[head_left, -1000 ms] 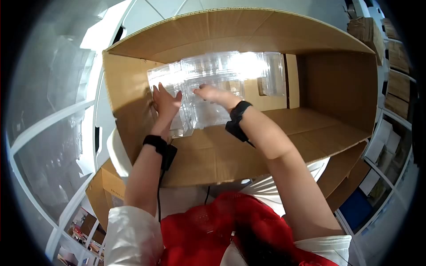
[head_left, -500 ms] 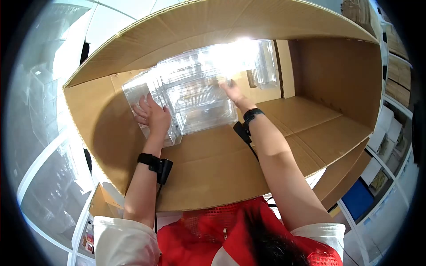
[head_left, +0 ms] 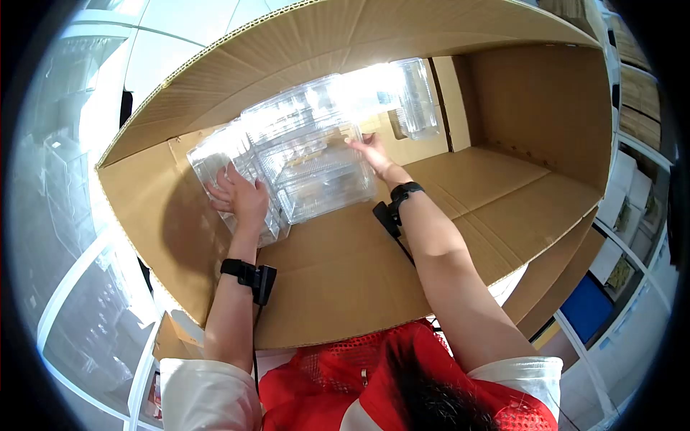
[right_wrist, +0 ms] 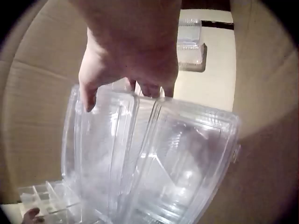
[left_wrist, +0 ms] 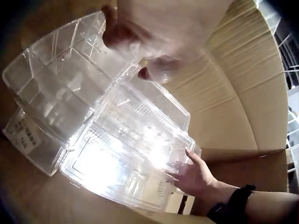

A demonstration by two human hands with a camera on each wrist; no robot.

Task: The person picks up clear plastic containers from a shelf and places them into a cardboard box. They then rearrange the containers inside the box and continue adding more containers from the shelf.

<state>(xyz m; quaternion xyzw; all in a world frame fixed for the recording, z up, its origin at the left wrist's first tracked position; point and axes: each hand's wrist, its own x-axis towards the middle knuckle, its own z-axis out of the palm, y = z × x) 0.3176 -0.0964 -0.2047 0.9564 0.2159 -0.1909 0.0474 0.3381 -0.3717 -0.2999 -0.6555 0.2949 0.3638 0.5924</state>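
**Both hands steady the clear containers inside the carton**

The stack of clear plastic containers (head_left: 313, 154) stands in the far left corner of the cardboard box (head_left: 503, 208). The left hand (head_left: 241, 197) rests on its left end, fingers spread and lightly curled over the edge. The right hand (head_left: 370, 152) touches the right end with fingers nearly straight. To do this well, I judge both hands should press evenly, because thin plastic bends easily. The long axis of the stack runs left to right along the back wall, the lids facing the person.
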